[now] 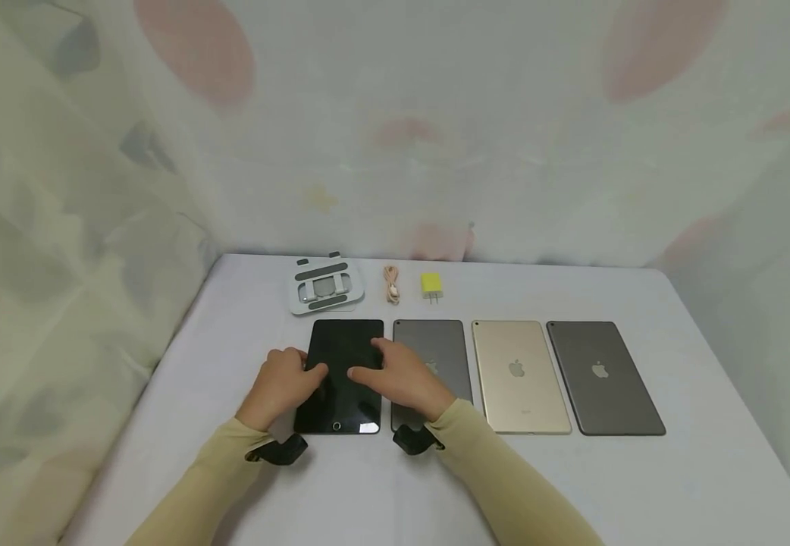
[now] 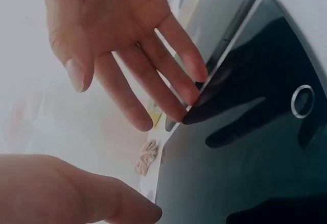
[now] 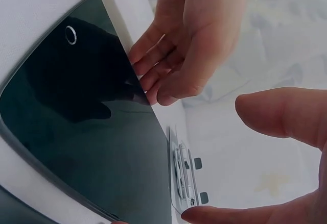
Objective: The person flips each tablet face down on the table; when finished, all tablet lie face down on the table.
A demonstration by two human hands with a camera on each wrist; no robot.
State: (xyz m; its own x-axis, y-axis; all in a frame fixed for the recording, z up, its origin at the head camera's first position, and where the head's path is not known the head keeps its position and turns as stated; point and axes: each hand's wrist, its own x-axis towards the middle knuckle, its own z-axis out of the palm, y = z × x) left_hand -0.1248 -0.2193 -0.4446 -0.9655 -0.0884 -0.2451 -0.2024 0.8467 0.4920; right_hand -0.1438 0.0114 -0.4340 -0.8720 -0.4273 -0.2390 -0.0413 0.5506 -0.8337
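A black tablet lies screen up with its round home button toward the person. At its left edge is the left hand; in the right wrist view that hand's loosely bent fingers meet the edge, the thumb held apart. Over the right edge reaches the right hand, its thumb above the screen. The left wrist view shows the right hand's straight, spread fingers with tips at the tablet's edge. Partly under the right hand lies a grey tablet, back up.
A gold tablet and a dark grey tablet lie back up to the right. Along the rear are a white and grey folded stand, a coiled pink cable and a yellow plug charger. Patterned cloth hangs behind.
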